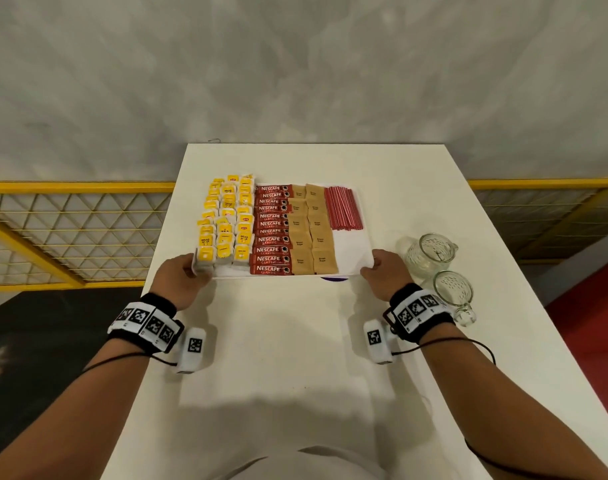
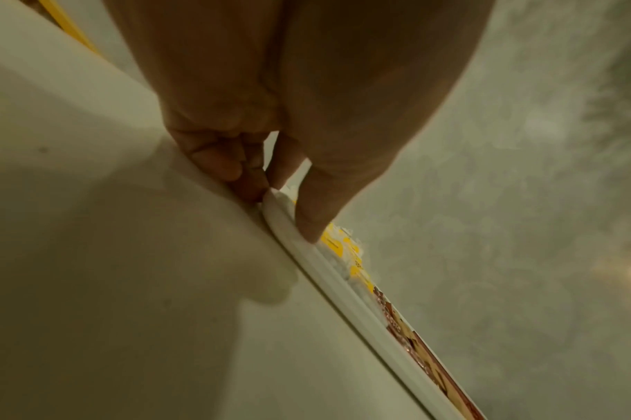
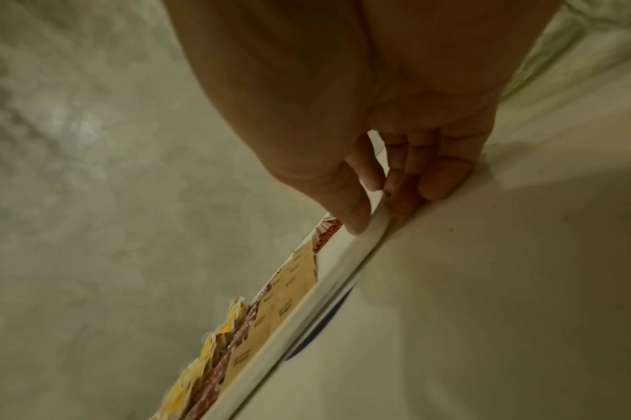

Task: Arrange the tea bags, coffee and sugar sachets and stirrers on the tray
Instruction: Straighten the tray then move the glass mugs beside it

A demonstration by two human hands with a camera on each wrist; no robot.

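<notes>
Both hands pinch the white tray (image 1: 347, 251) at its near corners, left hand (image 1: 183, 277) by the yellow tea bags (image 1: 226, 223), right hand (image 1: 387, 271) at the bare corner, thumbs on the rim and fingers seemingly tucked underneath. Coffee sachets (image 1: 271, 230), brown sugar sachets (image 1: 309, 230) and red stirrers (image 1: 342, 209) fill the tray on the white table (image 1: 278, 341); two glass jugs (image 1: 434, 252) stand to its right
</notes>
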